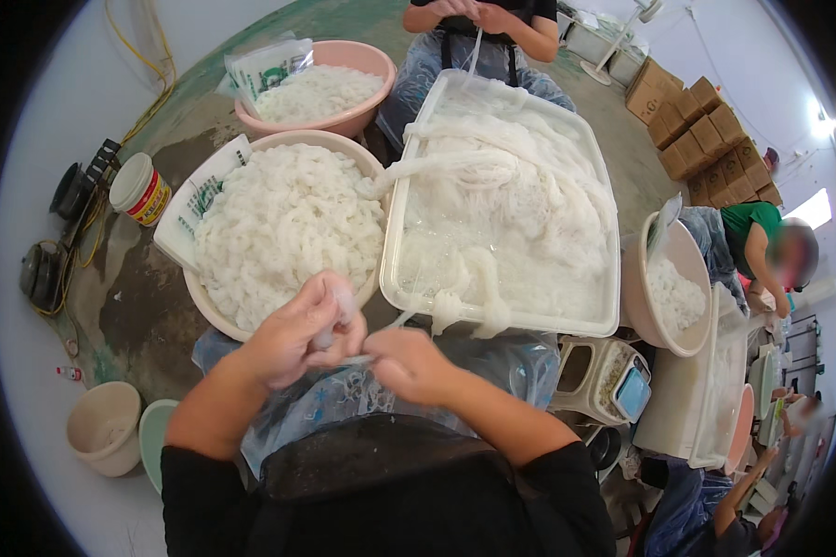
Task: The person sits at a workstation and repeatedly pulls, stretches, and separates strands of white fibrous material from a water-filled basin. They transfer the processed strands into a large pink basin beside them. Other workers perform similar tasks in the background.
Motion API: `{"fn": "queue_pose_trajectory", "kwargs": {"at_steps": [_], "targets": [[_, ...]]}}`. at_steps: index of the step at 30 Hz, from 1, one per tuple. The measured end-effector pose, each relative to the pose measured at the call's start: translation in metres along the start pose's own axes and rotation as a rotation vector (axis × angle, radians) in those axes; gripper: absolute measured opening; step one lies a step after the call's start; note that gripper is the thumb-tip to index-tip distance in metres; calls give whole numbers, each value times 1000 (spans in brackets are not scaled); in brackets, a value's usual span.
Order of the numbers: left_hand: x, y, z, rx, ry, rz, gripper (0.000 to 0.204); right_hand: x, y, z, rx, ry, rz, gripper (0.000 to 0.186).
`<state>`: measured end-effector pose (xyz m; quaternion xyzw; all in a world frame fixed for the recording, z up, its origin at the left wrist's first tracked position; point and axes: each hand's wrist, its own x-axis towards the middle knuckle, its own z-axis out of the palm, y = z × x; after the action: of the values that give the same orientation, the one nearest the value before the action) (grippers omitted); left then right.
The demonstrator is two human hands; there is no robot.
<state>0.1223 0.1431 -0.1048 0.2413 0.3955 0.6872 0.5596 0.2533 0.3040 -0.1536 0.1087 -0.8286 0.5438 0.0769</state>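
Note:
Over my lap, my left hand [305, 332] is closed around a small wad of white, translucent strand [344, 304]. My right hand [409, 365], also closed, grips a length of the same white strand [355, 359], which spans the short gap between both hands. Beyond them to the left, a pale pink basin [215, 316] is heaped with small white coiled bundles [288, 223]. Beside it, a white rectangular tray [613, 311] holds long, wet strands [529, 200]. Several strands hang over the tray's near rim, and a thick hank reaches across to the basin.
A second pink basin [385, 58] of bundles stands farther off, next to a seated person [497, 23]. On the right are another basin [633, 311], a scale [613, 385] and stacked cartons [711, 139]. At left are a bucket [139, 190] and cables [163, 88]. Other people work at right.

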Motion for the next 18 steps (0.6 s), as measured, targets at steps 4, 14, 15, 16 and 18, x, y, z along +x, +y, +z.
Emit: {"fn": "queue_pose_trajectory", "kwargs": {"at_steps": [4, 14, 15, 16, 18], "targets": [[-10, 8, -28, 682, 262, 85, 19, 11, -2, -44, 179, 317, 126, 18], [34, -44, 20, 965, -26, 693, 33, 24, -28, -54, 1318, 42, -221, 10], [35, -45, 19, 841, 40, 688, 34, 29, -19, -50, 1459, 101, -326, 11], [36, -43, 17, 1035, 124, 743, 33, 28, -12, -41, 1322, 222, -296, 10], [34, -34, 6, 1425, 309, 834, 33, 15, 6, -18, 1044, 442, -233, 10]]}}
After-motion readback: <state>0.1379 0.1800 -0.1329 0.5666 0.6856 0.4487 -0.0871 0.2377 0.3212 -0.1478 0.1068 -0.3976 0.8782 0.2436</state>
